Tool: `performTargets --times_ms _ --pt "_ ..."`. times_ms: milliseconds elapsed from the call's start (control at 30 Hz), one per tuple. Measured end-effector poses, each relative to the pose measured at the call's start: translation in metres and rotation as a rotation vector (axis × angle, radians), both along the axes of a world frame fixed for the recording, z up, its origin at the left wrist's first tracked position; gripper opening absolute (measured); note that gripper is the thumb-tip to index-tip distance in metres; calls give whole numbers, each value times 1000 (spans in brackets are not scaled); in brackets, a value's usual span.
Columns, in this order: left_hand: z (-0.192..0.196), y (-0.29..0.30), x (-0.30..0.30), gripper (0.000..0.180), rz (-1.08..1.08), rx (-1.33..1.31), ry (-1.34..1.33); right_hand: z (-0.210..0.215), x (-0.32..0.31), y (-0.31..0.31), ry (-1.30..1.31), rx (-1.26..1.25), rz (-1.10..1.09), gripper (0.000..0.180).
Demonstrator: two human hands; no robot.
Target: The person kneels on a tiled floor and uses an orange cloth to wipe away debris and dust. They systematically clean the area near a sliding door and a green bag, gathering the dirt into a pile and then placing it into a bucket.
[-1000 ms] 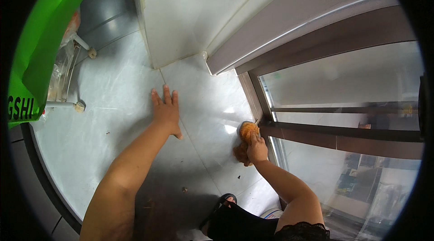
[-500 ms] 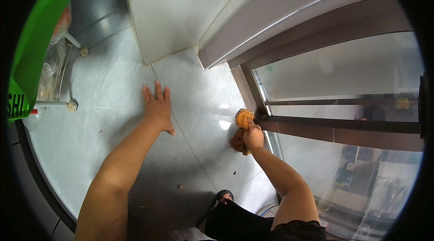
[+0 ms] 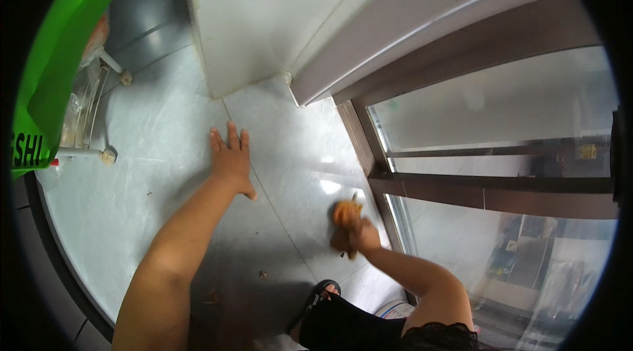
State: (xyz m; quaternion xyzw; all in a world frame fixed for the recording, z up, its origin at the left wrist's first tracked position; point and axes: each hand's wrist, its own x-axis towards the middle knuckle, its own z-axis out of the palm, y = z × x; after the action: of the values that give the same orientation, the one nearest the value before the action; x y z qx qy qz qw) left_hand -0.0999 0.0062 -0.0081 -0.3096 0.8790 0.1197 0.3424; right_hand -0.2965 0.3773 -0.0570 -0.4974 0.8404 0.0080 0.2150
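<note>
The floor (image 3: 165,173) was pale grey tile, running up to a brown window frame (image 3: 395,183); the left hand (image 3: 231,160) lay flat on it, fingers spread and holding nothing; the right hand (image 3: 356,235) was clenched around an orange cloth (image 3: 344,212), which bunched out past the fingertips and pressed on the floor just beside the frame.

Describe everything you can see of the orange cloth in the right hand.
The orange cloth is a small bunched wad, soft and crumpled, orange with darker brownish folds; its fabric cannot be told more closely. The right hand grips its near end, fingers closed over it, so only the far part shows. It is pressed down on the grey tiled floor, close to the dark frame of the glass door. Small dark crumbs lie on the floor just beside it. The left hand is planted flat well apart from it.
</note>
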Motion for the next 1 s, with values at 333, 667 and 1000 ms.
performTargets --times_ms 333,667,1000 --pt "-5 0 0 146 -2 24 -15 -26 -1 -136 264 -390 -301 63" --pt "-7 -1 0 145 6 -7 8 -7 22 -251 -20 -270 76 52" --pt "-5 0 -5 149 9 26 -35 -11 -60 -292 233 -306 -425 47"
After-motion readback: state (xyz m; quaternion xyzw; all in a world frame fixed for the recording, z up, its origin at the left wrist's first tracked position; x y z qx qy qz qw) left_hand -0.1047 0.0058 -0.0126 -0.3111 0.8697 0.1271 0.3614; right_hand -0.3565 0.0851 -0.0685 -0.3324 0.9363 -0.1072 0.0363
